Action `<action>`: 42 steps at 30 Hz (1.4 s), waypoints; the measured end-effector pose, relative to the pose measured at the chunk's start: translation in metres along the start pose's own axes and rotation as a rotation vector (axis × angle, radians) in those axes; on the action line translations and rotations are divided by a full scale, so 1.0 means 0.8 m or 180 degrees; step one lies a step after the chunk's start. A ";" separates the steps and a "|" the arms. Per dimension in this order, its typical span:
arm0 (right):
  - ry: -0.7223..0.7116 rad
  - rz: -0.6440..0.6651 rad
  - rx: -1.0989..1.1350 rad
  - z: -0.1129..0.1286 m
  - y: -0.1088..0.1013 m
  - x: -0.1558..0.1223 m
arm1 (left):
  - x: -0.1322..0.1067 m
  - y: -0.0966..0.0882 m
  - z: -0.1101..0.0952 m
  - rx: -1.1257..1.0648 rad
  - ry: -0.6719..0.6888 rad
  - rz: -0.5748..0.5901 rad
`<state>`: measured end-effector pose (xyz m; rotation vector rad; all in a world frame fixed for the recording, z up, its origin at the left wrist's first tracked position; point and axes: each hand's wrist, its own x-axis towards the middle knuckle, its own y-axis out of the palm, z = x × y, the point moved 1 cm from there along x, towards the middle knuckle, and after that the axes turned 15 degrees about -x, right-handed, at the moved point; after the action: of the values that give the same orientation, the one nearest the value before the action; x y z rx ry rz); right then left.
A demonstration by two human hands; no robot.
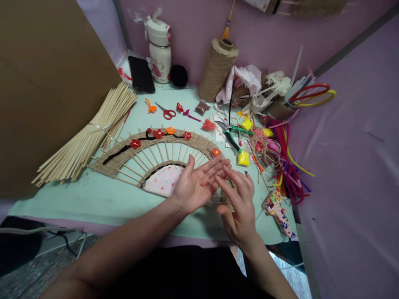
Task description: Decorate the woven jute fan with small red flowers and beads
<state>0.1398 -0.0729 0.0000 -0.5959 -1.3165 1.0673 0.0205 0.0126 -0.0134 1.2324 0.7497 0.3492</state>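
Note:
A fan-shaped craft piece (pixel 162 155) of wooden sticks and woven jute lies on the pale green table (pixel 93 195), with a black branch and red and orange flowers along its top edge. My left hand (pixel 196 182) is held palm up over the fan's right end, fingers stretched out, with a tiny red speck on the palm. My right hand (pixel 238 203) is beside it, its fingers extended and touching the left hand's fingertips. Neither hand grips anything I can make out.
A bundle of bamboo sticks (pixel 90 133) lies at the left beside a cardboard sheet (pixel 46 83). Red scissors (pixel 166 111), a jute spool (pixel 218 68), a bottle (pixel 159 50), a phone (pixel 141 74), green pliers (pixel 232 139) and pipe cleaners (pixel 285 158) crowd the back and right.

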 end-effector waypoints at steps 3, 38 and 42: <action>0.0390 -0.0274 -0.0073 0.002 -0.001 0.005 | 0.004 -0.001 0.007 0.0072 0.0045 -0.0013; 0.1368 0.0037 -0.0771 -0.047 0.066 -0.012 | 0.010 -0.019 -0.002 0.2058 0.1538 -0.0266; 0.1402 0.0037 -0.0714 -0.049 0.066 -0.012 | 0.007 -0.021 0.001 0.4525 0.1893 -0.0014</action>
<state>0.1635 -0.0498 -0.0580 -0.9483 -1.0483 0.7447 0.0224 0.0105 -0.0310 2.4955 1.6372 0.1324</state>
